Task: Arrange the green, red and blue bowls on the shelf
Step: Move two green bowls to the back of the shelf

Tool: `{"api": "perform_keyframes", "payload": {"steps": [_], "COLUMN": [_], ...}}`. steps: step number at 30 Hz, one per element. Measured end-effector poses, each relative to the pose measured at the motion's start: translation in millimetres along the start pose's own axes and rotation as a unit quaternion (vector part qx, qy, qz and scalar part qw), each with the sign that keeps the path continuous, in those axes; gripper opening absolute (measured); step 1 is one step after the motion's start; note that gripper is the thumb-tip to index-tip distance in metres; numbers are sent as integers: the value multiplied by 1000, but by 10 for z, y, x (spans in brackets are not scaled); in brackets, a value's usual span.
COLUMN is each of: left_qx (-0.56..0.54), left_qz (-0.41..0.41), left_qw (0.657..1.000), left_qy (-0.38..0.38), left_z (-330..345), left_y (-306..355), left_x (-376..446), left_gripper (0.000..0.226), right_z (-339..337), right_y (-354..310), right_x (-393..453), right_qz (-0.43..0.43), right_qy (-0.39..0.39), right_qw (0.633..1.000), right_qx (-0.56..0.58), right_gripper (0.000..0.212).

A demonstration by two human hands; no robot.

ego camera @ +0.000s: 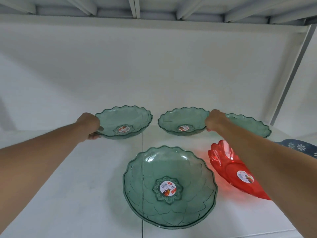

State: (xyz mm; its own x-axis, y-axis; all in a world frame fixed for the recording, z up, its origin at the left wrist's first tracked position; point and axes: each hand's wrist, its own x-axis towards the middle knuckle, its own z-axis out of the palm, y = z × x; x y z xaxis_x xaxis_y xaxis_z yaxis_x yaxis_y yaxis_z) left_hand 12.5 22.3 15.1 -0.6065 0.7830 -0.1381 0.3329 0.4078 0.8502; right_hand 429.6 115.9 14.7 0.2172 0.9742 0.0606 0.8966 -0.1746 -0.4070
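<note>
Left hand (90, 125), at the end of an outstretched bare arm, clamped on the left rim of the back-left green bowl (124, 121): thumb inside on the rim, fingers curled beneath. Right hand (216, 119), likewise reached forward, closed over the right rim of the back-middle green bowl (182, 123), one fingertip showing just under the edge. Both bowls translucent, scallop-edged, side by side but apart at the back of the white shelf (77, 177), each with a round sticker at its centre.

Third green bowl (250, 124) just behind and right of that right hand, partly hidden by the wrist; whether touching the middle bowl, cannot tell. Nearer the camera, largest-looking green bowl (169, 186) upright at the front centre, its petal pattern and central sticker plain to see, astride the seam between two shelf boards. Red bowl (228, 167) just beside it on the right, partly covered by the right forearm, casting a red glow on the white surface. Blue bowl (298, 146) with white flower prints, only a sliver showing at the far right edge beyond the forearm. White wall behind, underside of an upper shelf (154, 9) overhead.
</note>
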Motion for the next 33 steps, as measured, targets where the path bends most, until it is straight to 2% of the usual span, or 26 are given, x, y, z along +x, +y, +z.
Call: {"api": "perform_keyframes", "payload": {"steps": [4,6,11,14,20,26,30,33], "left_qx": [-35,-45,-59,-46,-43,-71,-72,-74], "left_qz": [-5,-6,-16,-21,-37,-37,-58,-76], "left_qw": [999,998,994,993,991,991,992,992], "left_qy": [37,48,88,109,125,106,82,64], "left_z": [-245,-371,-722,-1010,-1655,-2319,-2785,-2997], "left_y": [103,96,-93,-260,-598,-1090,-1347,-1505], "left_x": [-116,-168,-233,-232,-54,382,708,918], "left_gripper": [9,10,20,27,28,26,9,14], "right_z": [-60,-40,130,242,361,642,884,1070], "right_y": [-147,-256,-614,-829,-1363,-2020,-2511,-2791], "right_x": [-23,-59,-192,-334,-695,-1164,-1496,-1671], "right_qz": [-4,-9,-20,-34,-42,-27,14,27], "right_qy": [-13,-18,-50,-64,-66,-31,-24,-27], "right_qw": [991,977,950,942,941,946,945,945], "right_qx": [133,211,308,328,330,323,327,325], "right_gripper": [5,15,18,20,22,22,19,17]}}
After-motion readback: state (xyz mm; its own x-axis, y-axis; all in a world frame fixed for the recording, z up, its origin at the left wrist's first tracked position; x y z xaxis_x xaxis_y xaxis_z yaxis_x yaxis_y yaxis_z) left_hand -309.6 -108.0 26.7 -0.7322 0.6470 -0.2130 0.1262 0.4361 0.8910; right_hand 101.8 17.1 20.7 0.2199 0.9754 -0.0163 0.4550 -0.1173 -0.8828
